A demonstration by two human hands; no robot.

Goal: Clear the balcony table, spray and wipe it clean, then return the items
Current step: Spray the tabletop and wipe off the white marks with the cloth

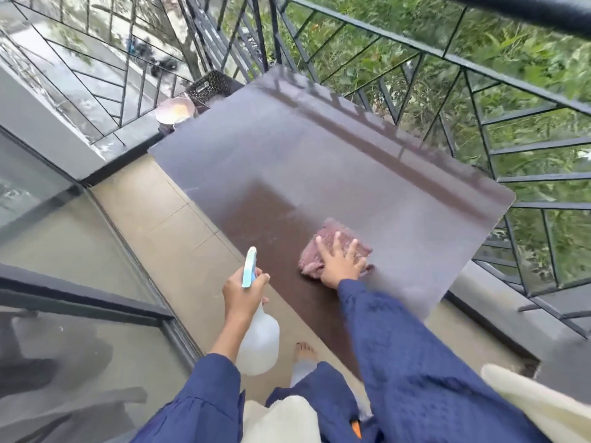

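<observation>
Wiping is the step in hand. The right grip [340, 265] is laid flat, fingers spread wide, and pressed on a pink cloth [331, 233] that is bunched under the palm and shows just beyond the fingertips on the brown surface [319, 155]. The left grip [240, 294] is closed round the neck of a spray bottle [257, 343], which is held off the near edge, to the left of the right grip, with its nozzle pointing away.

A darker, cleaner-looking patch is seen just left of the right grip. Beyond it and to its right the surface looks hazy, so most of the wiping is judged not yet done. Even pressure should be applied through the flat palm, and the cloth drawn in overlapping passes from the far side back toward the body, so that no strip is missed. The bottle is best held clear of the wet area.

A basket [212, 86] and a shell-like bowl [175, 110] are seen well beyond the left grip, past the far corner.
</observation>
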